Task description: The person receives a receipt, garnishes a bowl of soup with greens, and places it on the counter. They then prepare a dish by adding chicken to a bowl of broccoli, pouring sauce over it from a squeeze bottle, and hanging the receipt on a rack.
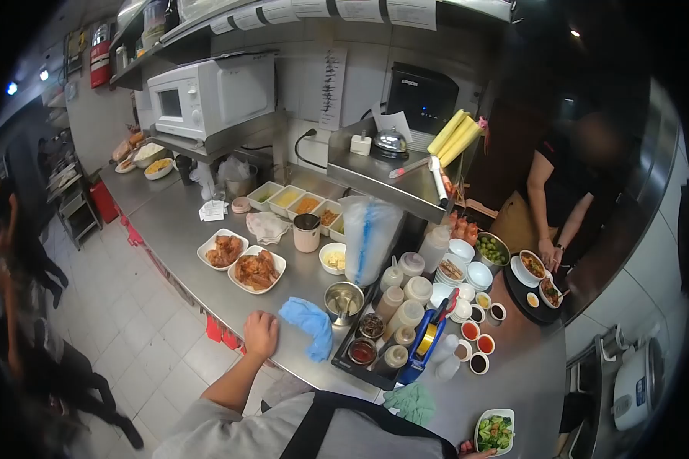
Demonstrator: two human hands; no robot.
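My left hand (261, 334) rests closed on the front edge of the steel counter (199, 283), beside a crumpled blue cloth (308, 325); whether anything is under its fingers is hidden. Beyond it stand two white bowls of fried chicken, a nearer one (257, 270) and a farther one (222, 250). At the bottom right, my right hand (469, 450) is partly in view, its fingers at the rim of a square white bowl of green salad (495, 432), holding it. A green cloth (409, 403) lies between my body and the bottle tray.
Squeeze bottles fill a black tray (352, 366) in the middle, near a metal pot (344, 300) and sauce cups (480, 362). A co-worker (570, 191) handles dishes on a round black tray (540, 310) at right. A microwave (214, 96) and a raised shelf (360, 172) overhang the counter.
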